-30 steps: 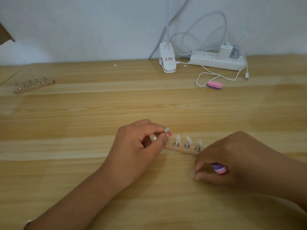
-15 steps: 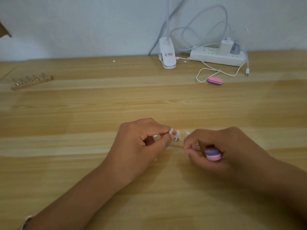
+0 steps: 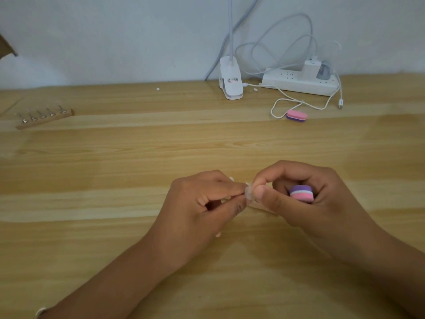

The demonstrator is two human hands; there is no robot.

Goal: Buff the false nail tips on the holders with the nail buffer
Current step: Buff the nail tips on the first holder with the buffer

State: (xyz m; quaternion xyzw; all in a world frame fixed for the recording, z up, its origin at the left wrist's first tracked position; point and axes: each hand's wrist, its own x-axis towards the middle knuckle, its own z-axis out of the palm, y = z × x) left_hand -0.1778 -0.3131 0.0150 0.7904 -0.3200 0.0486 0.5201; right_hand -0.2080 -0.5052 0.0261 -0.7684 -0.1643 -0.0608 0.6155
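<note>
Head view shows both hands close together, low over the wooden table (image 3: 138, 157). The left hand (image 3: 202, 203) has its fingers curled in, and its thumb and first finger pinch a tiny clear nail tip (image 3: 248, 195). The right hand (image 3: 322, 203) meets it there. Its thumb and first finger touch the same tip, and its other fingers curl round the purple and pink nail buffer (image 3: 301, 192), tucked in the palm. The holder (image 3: 264, 209) lies just under the hands and is mostly hidden, so I cannot tell if the tip sits on its peg. The tip looks very light, thin and smooth, so it could slip away or pop off if pushed hard. I think it is best held by its two side edges near the bottom, so the top stays free for rubbing. The buffer looks like soft, light foam and should be easy to hold by its long sides. A second buffer (image 3: 296, 116) and another holder (image 3: 44, 117) lie far off.
</note>
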